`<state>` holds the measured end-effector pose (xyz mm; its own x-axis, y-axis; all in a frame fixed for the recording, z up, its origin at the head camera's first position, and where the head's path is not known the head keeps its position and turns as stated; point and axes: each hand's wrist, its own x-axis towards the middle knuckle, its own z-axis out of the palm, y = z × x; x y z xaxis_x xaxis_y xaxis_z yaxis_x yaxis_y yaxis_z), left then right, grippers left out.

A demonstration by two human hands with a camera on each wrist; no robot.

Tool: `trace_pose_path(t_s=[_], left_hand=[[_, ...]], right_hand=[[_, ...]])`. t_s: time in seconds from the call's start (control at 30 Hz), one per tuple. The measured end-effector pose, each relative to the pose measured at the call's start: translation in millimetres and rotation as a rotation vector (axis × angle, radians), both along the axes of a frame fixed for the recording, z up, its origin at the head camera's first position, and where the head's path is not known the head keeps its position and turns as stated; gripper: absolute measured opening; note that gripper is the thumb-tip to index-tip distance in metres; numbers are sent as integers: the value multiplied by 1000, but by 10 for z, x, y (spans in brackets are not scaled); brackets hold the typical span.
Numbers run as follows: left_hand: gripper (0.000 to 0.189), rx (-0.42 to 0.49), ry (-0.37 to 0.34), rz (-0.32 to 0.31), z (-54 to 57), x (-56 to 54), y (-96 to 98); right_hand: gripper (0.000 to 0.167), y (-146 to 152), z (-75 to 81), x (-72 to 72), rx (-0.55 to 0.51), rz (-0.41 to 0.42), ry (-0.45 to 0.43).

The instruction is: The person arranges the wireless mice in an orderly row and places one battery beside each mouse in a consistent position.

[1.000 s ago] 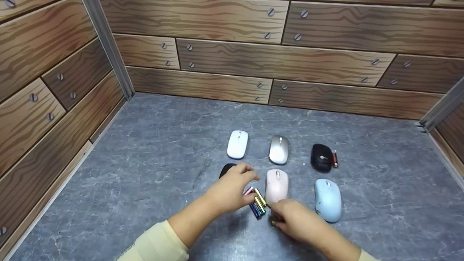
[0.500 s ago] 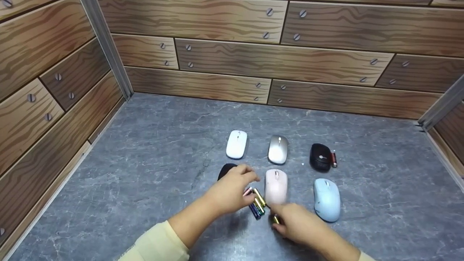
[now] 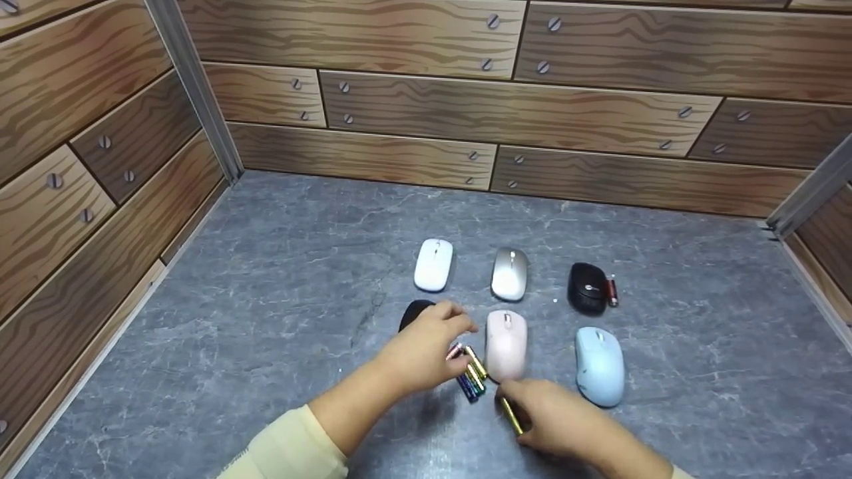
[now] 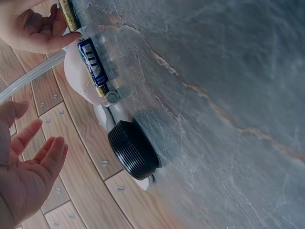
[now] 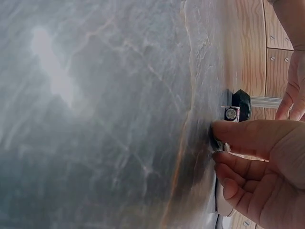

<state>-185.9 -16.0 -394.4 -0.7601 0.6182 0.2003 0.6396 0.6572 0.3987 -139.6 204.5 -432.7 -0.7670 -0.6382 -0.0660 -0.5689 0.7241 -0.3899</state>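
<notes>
My right hand pinches a gold battery between thumb and finger, just in front of the pink mouse. In the left wrist view that battery shows at the upper left, at the right hand's fingers. My left hand hovers with relaxed, spread fingers and nothing in them. Beneath its thumb lies a small group of batteries, gold, blue-green and pinkish, partly hidden. It also covers much of a black mouse, whose ribbed side appears in the left wrist view.
A white mouse and a silver mouse lie farther back. To the right are a black mouse with a red battery beside it, and a light blue mouse. Wood-patterned walls enclose the grey marbled tabletop.
My right hand has drawn slightly back toward me from the pink mouse. The gold battery, mostly hidden before, now shows along most of its length. The left hand stays in place.
</notes>
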Motion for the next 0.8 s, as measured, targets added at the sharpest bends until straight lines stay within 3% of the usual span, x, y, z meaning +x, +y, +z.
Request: trace_pose_path(t_s=[0.47, 0.8], left_hand=[[34, 11, 35, -14, -17, 3, 10], [35, 18, 10, -3, -17, -20, 2]], right_hand=[[41, -5, -19, 5, 14, 3, 15], [36, 42, 91, -25, -13, -26, 33]])
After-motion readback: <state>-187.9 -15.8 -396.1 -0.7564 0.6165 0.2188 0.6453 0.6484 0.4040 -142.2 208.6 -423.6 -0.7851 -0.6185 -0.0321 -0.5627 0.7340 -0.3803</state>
